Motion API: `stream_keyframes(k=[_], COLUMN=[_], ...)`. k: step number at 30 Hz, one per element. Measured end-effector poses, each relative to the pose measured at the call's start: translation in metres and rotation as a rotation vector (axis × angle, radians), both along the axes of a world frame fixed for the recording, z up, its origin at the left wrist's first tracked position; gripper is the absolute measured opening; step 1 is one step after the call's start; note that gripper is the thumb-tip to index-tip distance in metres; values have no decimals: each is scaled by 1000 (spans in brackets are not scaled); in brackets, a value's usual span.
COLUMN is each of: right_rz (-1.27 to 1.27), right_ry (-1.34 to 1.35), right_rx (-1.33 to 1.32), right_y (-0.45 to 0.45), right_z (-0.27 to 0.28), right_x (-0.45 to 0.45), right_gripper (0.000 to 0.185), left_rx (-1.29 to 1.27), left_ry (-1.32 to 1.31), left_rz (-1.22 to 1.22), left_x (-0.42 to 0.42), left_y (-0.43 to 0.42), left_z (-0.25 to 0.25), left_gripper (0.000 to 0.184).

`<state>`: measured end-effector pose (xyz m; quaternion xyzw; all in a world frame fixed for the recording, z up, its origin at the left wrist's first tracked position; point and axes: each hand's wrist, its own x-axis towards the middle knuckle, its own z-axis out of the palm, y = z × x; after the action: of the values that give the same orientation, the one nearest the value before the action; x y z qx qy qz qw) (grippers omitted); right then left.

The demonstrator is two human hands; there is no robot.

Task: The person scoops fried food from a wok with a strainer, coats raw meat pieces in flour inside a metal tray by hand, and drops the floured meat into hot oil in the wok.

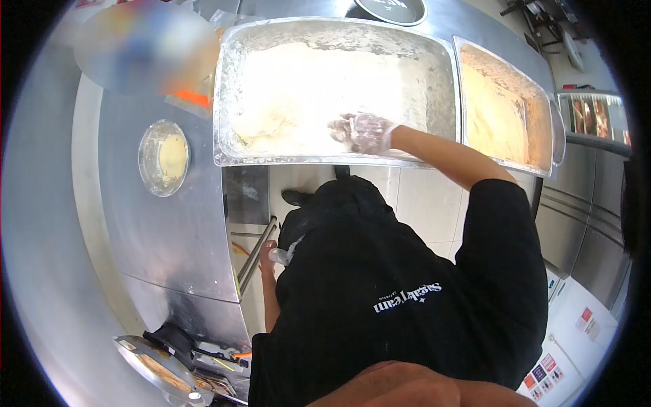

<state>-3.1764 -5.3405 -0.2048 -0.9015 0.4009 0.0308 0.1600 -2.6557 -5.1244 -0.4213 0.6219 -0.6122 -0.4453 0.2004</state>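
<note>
My right hand (364, 131), in a clear plastic glove dusted white, reaches into a large metal tray (339, 161) of white flour (325, 81). Its fingers are down in the flour near the front wall, so their grip is mostly hidden. Just left of it lies a floured, lumpy, pale yellowish heap (266, 123). My left hand (267, 254) hangs low beside my body, below the table edge. Its fingers appear curled by a crumpled, translucent whitish thing (279, 256), whose kind I cannot make out.
A second metal tray (505, 112) of yellowish powder adjoins on the right. A round bowl (164, 157) with pale batter-like stuff stands on the left steel counter (163, 237). A dark round pan (393, 9) is behind the tray. A metal rail (256, 258) runs near my left hand.
</note>
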Motion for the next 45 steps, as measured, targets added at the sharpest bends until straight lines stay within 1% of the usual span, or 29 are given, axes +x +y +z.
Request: stream_keyframes(k=[1, 3, 4, 5, 7, 8, 10, 11, 12, 15, 18, 20, 21, 22, 25, 26, 28, 29, 30, 31, 32, 34, 35, 36, 39, 41, 42, 44, 45], right_rz=[54, -12, -65, -115, -409, -555, -661, -716, -714, -759, -1035, -1216, -1306, -1401, -1242, -1249, -1253, -1252, -1287, -1322, -1357, -1319, -1295, -1331, -1287, -1043, -902, -996, -1049], right_ry=[-29, 41, 94, 149, 240, 286, 252, 235, -4, 143, -356, -526, -614, -696, -705, -396, -496, -545, -559, -572, -583, -630, -653, -617, -39, -35, -29, -154, -222], right_rx=[53, 128, 175, 222, 181, 159, 347, 441, 386, 604, 631, 700, 732, 705, 679, 681, 661, 651, 545, 438, 327, 322, 319, 282, 377, -11, -202, -111, -69], right_y=[5, 7, 5, 4, 9, 12, 15, 18, 31, 20, 25, 21, 20, 26, 24, 20, 26, 27, 29, 33, 37, 41, 39, 37, 16, 33, 32, 20, 16], right_z=[5, 20, 26, 28, 22, 17, 11, 7, 0, 69, 40, 79, 93, 88, 70, 69, 68, 67, 69, 75, 83, 135, 152, 143, 122, 50, 31, 41, 47], right_x=[-9, -27, -39, -47, -55, -57, -58, -60, -67, -51, -90, -87, -86, -86, -107, -114, -117, -119, -116, -111, -106, -86, -80, -80, -53, -53, -55, -54, -52], right_gripper=[47, 46, 45, 44, 44, 45, 46, 47, 47, 51, 63, 70, 74, 76, 76, 72, 68, 66, 62, 60, 57, 56, 56, 54, 54, 53, 53, 54, 55], left_rx=[93, 277, 535, 527, 517, 419, 221, 160, 132, 132, 201, 292, 352, 427, 485, 487, 490, 492, 495, 498, 484, 451, 471, 487, 509, 462, 412, 487, 542], left_ry=[67, 199, 83, 91, 107, 153, 241, 237, 223, 133, 89, 64, 43, 19, 18, 29, 51, 88, 124, 159, 107, 10, 54, 99, 283, 408, 466, 536, 541], left_rz=[63, 189, 344, 345, 353, 303, 199, 144, 115, 63, 76, 124, 156, 198, 260, 275, 305, 276, 247, 216, 116, -79, -142, -205, -449, -693, -830, -965, -1032], left_x=[0, 2, -16, -21, -23, -19, 0, 5, 6, 9, 6, -1, 1, -2, -6, -6, -3, 0, 0, -3, -6, -30, -49, -76, -150, -199, -225, -279, -301], left_y=[-7, -25, -42, -50, -52, -46, -25, -20, -17, -9, -15, -29, -35, -45, -67, -71, -78, -81, -84, -89, -98, -126, -141, -157, -194, -209, -211, -205, -200], left_z=[1, 1, 29, 35, 35, 25, -19, -26, -29, -28, -19, -2, -2, 4, 11, 12, 9, 9, 17, 30, 42, 96, 133, 178, 284, 326, 340, 365, 358], left_gripper=[19, 19, 18, 17, 16, 15, 14, 14, 14, 14, 14, 14, 14, 14, 14, 15, 15, 16, 17, 17, 17, 18, 18, 18, 19, 23, 26, 32, 40])
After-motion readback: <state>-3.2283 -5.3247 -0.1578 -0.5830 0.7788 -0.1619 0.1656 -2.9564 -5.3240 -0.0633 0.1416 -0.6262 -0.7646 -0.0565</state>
